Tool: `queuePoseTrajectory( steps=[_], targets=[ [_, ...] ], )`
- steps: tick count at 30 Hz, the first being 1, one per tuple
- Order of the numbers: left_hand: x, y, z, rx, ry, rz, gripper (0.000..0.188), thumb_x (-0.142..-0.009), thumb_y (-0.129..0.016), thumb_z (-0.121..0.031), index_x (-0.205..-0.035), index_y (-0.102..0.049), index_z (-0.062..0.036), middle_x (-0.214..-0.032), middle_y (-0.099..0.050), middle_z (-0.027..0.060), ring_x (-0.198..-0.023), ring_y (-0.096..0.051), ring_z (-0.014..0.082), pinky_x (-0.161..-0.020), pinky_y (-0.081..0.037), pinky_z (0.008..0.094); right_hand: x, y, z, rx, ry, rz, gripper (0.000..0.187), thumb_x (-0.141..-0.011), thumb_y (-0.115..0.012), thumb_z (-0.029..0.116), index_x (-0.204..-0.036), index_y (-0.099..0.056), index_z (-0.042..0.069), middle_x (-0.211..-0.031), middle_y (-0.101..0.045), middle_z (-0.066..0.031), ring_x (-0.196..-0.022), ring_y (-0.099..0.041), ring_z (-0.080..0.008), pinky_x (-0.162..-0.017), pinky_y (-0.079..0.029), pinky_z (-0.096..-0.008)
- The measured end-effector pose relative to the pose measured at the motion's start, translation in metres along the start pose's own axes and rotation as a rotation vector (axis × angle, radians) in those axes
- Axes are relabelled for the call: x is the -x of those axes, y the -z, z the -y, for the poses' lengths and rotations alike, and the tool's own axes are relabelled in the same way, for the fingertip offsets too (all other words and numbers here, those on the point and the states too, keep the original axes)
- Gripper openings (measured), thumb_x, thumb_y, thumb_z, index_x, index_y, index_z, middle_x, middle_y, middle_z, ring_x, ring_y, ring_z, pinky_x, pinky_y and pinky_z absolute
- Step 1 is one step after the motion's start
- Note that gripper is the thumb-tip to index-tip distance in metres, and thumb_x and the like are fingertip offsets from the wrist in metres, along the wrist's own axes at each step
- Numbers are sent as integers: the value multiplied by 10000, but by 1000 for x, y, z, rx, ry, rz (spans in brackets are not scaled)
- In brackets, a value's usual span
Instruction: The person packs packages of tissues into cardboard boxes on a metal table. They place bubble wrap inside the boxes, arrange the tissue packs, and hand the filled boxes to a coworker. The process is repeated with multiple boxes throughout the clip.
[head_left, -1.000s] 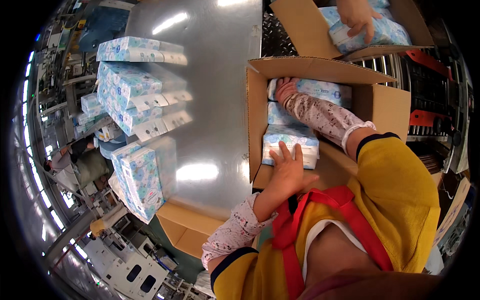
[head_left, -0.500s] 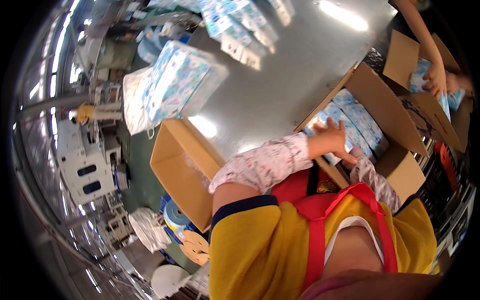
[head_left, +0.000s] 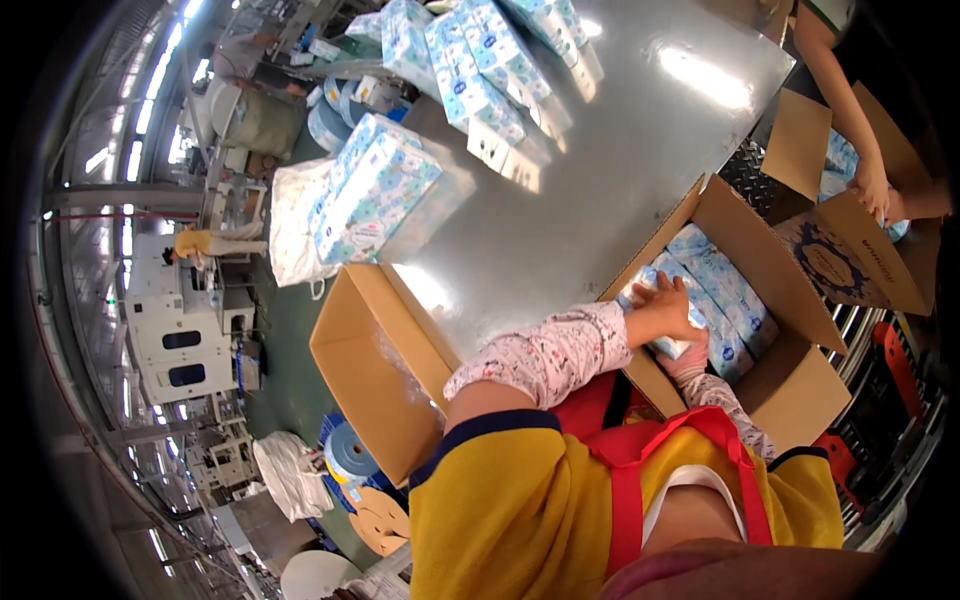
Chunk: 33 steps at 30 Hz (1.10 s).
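Inside an open carton (head_left: 800,402) beside the steel worktop (head_left: 620,170), a floral-wrapped pack (head_left: 671,347) lies on the side nearest the worktop's edge, alongside similar packs (head_left: 722,300). The left hand (head_left: 660,306) spreads its fingers over it; the right hand (head_left: 690,360) sits just beside, at the pack's nearer end, its grip too hidden to tell. The wrapped pack looks light, soft and slick, likely to dent if pinched; broad palms on opposite ends should suit. Raised flaps (head_left: 768,252) fence the opening, with shadowed room toward the right-hand wall.
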<state>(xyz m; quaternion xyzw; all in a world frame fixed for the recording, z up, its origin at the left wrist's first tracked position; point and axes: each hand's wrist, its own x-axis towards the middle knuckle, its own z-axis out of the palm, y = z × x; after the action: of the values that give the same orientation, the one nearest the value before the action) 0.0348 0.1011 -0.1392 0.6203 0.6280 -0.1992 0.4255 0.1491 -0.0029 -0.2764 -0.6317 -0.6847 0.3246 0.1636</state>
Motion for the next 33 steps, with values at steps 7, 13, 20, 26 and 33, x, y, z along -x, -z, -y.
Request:
queuePoseTrajectory(
  steps=[7,13,20,26,33],
  targets=[
    [5,-9,12,147,29,-5,1173,-545,-806,-487,-1380,-204,76,-1463,-162,326,-1283,-298,528,-996,-355,575,34,101,51,-172,-58,-153,571,-668,-773,333,-1113,-531,69,-1070,-586,-159,-1024,-552,-336,-869,-419,-456],
    [-99,-177,34,-821,-4,-115,639,-863,-536,-178,-1418,-265,-17,-1277,-409,388,-832,-604,513,-542,-509,586,36,44,-47,388,-144,461,322,-692,-692,409,-817,-659,113,-872,-651,-170,-854,-629,-347,-718,-495,-453],
    [14,-41,-44,-116,-856,-190,335,-752,-650,-284,-1012,-656,-73,-953,-637,159,-830,-642,333,-676,-521,434,-3,-29,-118,329,-448,457,279,-822,-643,338,-859,-634,62,-798,-646,-91,-747,-614,-260,-654,-498,-362],
    [165,41,153,854,-593,-1332,221,-842,-627,-148,-1047,-626,-64,-950,-621,97,-825,-604,232,-715,-496,312,-51,126,22,-197,-156,523,177,-910,-577,200,-874,-594,28,-723,-600,-49,-597,-556,-123,-534,-465,-277],
    [244,-153,512,1783,748,-1347,348,-877,-620,-293,-1106,-575,-35,-925,-633,59,-864,-594,178,-781,-471,314,-2,42,452,-407,651,860,189,-873,-580,187,-930,-593,7,-796,-614,-88,-716,-598,-172,-654,-477,-296]
  ],
)
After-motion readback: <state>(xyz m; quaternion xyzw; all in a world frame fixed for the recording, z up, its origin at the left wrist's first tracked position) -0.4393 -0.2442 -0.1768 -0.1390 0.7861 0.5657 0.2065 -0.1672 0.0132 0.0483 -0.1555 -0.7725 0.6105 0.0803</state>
